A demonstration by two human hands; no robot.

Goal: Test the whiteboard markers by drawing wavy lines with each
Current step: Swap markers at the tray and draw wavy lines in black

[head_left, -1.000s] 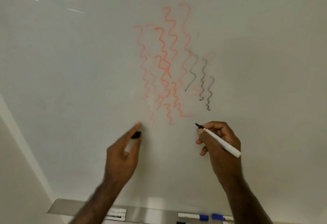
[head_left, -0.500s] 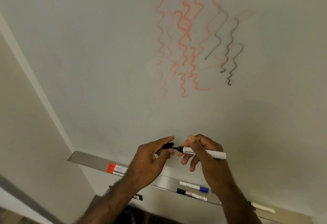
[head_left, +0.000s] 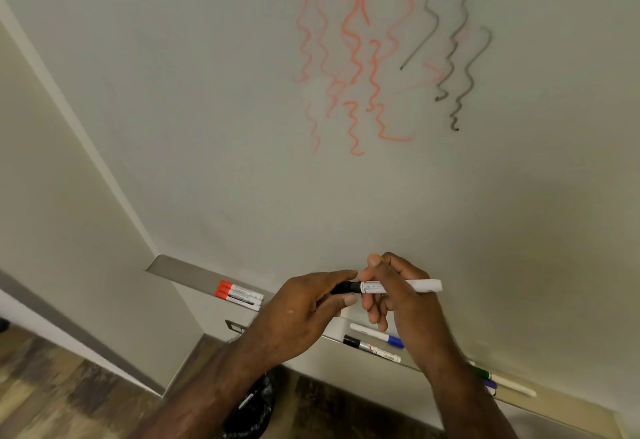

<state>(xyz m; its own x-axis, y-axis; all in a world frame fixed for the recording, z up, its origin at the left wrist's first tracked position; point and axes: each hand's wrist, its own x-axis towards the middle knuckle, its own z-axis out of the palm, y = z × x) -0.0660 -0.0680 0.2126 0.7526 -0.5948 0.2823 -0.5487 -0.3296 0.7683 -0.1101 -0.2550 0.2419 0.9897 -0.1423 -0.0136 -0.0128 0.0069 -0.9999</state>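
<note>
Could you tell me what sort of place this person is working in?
Probably an office or meeting room. A large wall-mounted whiteboard bears red and grey wavy lines, its metal tray holds several markers, including red-capped markers, and a bin with a black liner stands on the wood-look floor below.

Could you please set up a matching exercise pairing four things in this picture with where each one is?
Things:
1. black cap
2. white marker
3. red markers
4. wavy lines

Places:
A. lying at the tray's left end
B. drawn on the whiteboard
C. pinched in the left hand
D. held in the right hand

Pairs: 1-C, 2-D, 3-A, 4-B
</note>
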